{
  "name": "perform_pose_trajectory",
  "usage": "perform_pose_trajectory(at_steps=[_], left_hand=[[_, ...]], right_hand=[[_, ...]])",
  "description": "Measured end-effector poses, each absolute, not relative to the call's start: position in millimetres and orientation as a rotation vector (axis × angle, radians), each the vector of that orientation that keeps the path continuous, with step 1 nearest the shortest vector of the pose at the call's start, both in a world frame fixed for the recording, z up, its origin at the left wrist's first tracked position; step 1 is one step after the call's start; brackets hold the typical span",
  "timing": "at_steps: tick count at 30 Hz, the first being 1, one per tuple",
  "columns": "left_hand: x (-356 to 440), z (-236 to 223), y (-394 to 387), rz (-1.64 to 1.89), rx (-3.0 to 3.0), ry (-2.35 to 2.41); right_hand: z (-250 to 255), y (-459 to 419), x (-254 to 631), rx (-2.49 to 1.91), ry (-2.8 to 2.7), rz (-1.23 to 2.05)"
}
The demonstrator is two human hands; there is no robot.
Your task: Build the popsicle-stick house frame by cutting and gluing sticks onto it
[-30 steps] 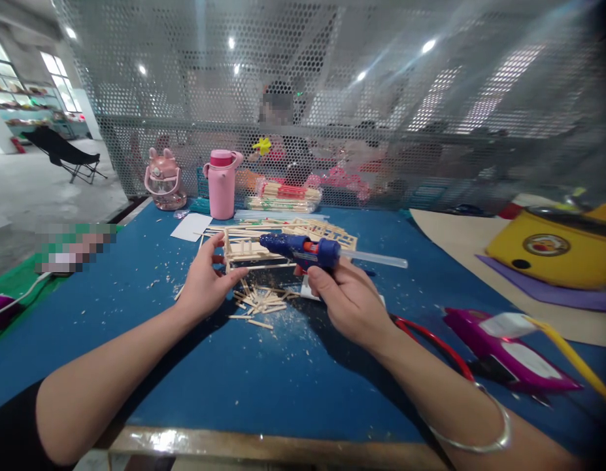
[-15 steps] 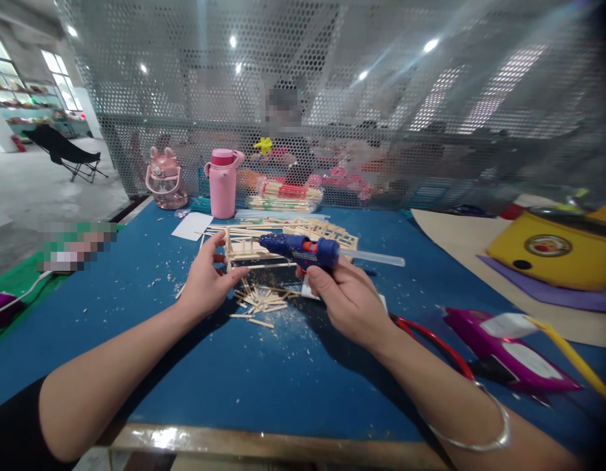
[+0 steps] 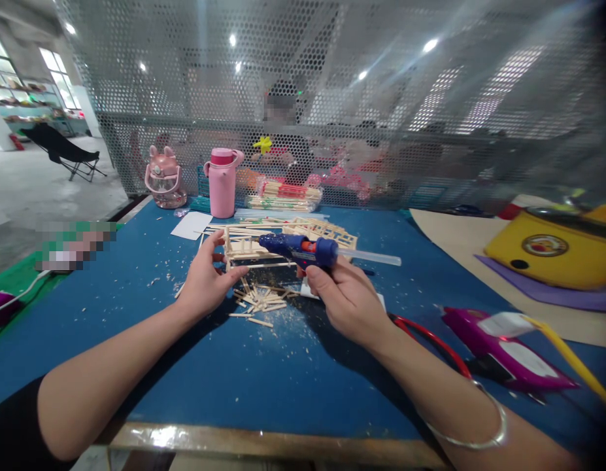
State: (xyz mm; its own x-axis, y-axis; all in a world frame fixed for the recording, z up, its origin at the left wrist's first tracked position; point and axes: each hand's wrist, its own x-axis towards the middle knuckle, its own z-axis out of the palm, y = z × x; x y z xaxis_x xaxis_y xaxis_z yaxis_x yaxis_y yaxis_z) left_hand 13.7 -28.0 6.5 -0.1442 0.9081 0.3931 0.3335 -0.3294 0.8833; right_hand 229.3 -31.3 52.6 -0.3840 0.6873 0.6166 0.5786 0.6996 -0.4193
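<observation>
My right hand (image 3: pixel 349 294) is wrapped round the grip of a blue glue gun (image 3: pixel 300 248), its nozzle pointing left. A clear glue stick (image 3: pixel 369 256) pokes out of the gun's back end. With thumb and fingers, my left hand (image 3: pixel 212 271) grips the left end of a small frame of wooden sticks (image 3: pixel 241 247). The nozzle is at the frame's upright sticks; whether it touches them I cannot tell. Below the frame lies a heap of short cut sticks (image 3: pixel 261 301). Behind the gun is more latticed stick work (image 3: pixel 327 230).
A pink bottle (image 3: pixel 222 186) and a clear pink-lidded bottle (image 3: pixel 165 180) stand at the back, beside bagged sticks (image 3: pixel 286 196). At right are a purple power strip (image 3: pixel 508 353), red-handled tool (image 3: pixel 433 340) and yellow pot (image 3: pixel 552 248). A perforated metal screen (image 3: pixel 361 98) rises behind, with a person beyond.
Both hands keep their hold, and the glue gun stays at the stick frame. The whole view has shifted very slightly.
</observation>
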Motion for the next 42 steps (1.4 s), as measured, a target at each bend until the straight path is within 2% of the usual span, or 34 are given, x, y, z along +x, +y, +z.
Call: perform_pose_trajectory(at_steps=[42], left_hand=[[14.3,8.5,-28.8,1.496,1.636,1.411]], right_hand=[[51.1,-28.7,230.2,-0.984,-2.127,0.188]])
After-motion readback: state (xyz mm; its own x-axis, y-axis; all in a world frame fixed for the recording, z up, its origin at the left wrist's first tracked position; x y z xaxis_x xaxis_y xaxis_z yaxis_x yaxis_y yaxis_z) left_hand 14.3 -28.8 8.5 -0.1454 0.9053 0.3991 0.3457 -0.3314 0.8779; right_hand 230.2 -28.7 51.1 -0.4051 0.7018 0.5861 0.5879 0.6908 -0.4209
